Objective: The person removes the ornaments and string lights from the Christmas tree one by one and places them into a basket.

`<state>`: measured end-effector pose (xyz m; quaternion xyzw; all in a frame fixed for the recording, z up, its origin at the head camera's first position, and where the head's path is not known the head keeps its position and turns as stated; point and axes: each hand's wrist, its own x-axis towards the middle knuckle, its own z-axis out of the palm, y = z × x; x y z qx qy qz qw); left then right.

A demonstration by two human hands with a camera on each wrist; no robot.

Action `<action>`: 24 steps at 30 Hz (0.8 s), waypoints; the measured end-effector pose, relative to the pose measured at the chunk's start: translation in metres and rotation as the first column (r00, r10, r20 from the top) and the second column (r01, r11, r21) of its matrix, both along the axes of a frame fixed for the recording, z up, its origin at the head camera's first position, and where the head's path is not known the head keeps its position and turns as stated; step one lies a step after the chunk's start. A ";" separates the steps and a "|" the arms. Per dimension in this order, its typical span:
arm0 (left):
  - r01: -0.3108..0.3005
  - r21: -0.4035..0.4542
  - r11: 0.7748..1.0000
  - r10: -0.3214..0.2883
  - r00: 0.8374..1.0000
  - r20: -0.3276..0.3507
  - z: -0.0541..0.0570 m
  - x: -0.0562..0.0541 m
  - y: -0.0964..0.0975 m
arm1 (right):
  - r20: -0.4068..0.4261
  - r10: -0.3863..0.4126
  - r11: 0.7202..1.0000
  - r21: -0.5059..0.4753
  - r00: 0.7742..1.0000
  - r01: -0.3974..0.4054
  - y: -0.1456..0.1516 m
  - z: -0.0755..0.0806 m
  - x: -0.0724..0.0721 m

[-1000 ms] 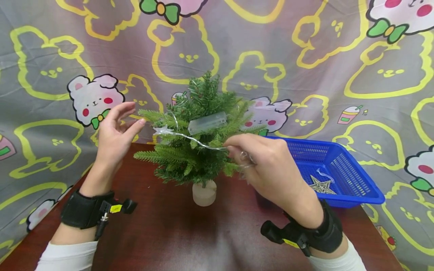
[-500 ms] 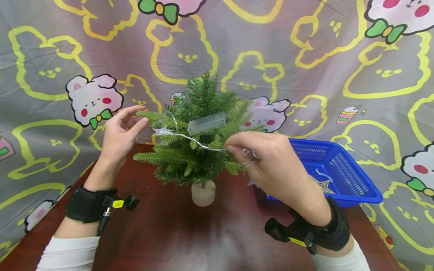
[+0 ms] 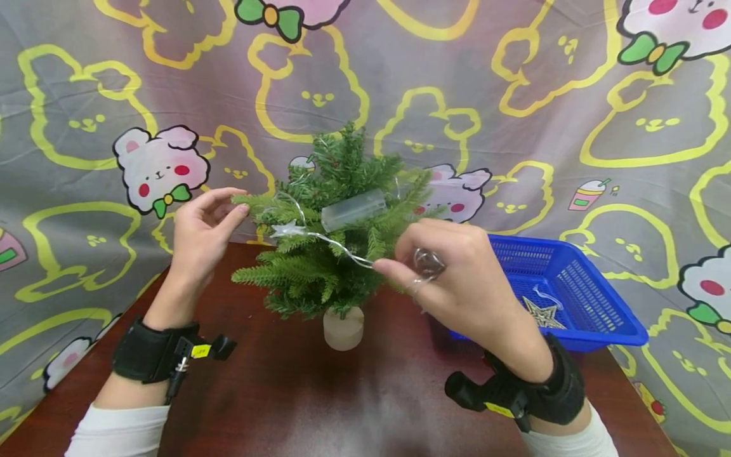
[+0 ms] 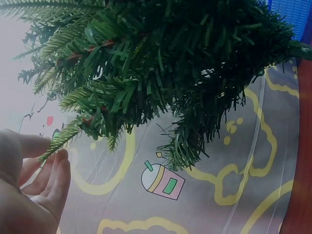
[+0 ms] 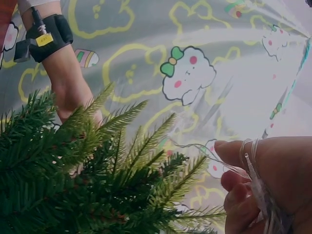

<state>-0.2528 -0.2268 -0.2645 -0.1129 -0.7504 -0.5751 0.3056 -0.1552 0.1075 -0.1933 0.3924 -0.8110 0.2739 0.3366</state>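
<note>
Lowered since earlier, left fingers point(image 3: 217, 198) pinch a branch tip point(image 4: 62, 140) while right fingers point(image 3: 421, 237) grip the wire point(image 3: 347, 251) slanting down rightward.

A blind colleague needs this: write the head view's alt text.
A person's right hand holds a wire bearing a clear star across a small artificial tree, while the left hand pinches a branch tip. At right, a blue basket contains a glittery star.
</note>
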 end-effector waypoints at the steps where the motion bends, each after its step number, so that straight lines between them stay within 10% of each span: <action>1: 0.002 0.010 1.000 -0.002 1.000 -0.015 -0.001 0.000 0.000 | -0.002 -0.003 1.000 -0.004 1.000 0.003 0.000 -0.001 -0.001; 17: -0.011 0.119 0.993 0.020 0.997 -0.074 -0.009 0.008 -0.004 | -0.056 0.049 0.997 -0.061 0.997 -0.053 0.001 -0.011 -0.007; 24: 0.079 0.155 0.985 -0.060 0.991 -0.122 -0.013 0.009 -0.010 | -0.071 0.161 0.980 -0.107 0.984 -0.168 -0.001 -0.015 -0.009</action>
